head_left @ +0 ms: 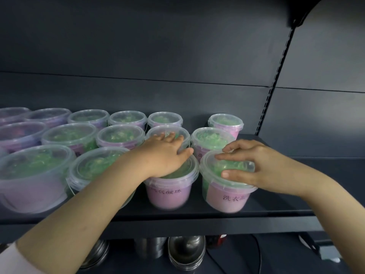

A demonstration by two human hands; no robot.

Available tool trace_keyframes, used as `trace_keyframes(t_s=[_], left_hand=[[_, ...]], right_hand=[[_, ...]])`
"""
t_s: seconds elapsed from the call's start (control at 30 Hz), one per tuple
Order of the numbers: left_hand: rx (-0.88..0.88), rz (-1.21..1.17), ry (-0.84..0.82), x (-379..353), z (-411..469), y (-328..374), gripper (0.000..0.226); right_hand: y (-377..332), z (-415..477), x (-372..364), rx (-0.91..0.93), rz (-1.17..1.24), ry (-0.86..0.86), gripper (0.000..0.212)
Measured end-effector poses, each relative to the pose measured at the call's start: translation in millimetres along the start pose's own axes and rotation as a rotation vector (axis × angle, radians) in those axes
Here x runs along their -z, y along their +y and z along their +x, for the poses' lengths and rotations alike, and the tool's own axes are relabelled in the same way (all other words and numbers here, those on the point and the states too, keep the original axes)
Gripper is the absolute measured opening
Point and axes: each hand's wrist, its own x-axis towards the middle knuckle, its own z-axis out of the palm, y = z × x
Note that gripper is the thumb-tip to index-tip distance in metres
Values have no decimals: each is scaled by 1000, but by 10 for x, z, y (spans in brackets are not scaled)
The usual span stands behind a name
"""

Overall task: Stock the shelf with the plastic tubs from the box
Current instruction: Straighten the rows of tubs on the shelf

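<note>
Several clear-lidded plastic tubs with pink labels and green contents stand in rows on the dark shelf [276, 212]. My left hand [164, 155] lies flat, fingers straight, on the lid of a front-row tub [169, 194]. My right hand [254, 167] grips the lid of the rightmost front tub [227, 196], thumb at the near rim and fingers curled over the far rim. Behind them stand two more tubs, one [209, 139] in the middle row and one [226, 123] at the back. The box is out of view.
Bare shelf surface lies to the right of the tubs, up to the slotted upright [276, 76]. Larger tubs [33, 175] fill the left side. Below the shelf sit metal bowls [185, 252] and a black cable.
</note>
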Motion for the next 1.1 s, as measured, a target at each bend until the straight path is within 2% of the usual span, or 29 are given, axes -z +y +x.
trace_keyframes(t_s=[0.17,0.3,0.4,0.63,0.83,1.1], left_hand=[[0,-4,1,-1,-5,2,71],[-1,-8,-3,10,-16,10,71],[4,-19,-13,23,-54,21,70],[2,-17,-39,50,-66,22,69],[15,-19,-47,41,-54,21,69],[21,-5,-35,44,-61,42,69]], right_hand=[[-43,11,-22,-13,3,36,70],[-76,159,175,-13,93,55,50],[102,505,375,-102,62,114,43],[784,1295,324,-345,-19,-74,58],[693,1499,216,-270,30,-145,55],[431,1800,29,-184,-129,-205,60]])
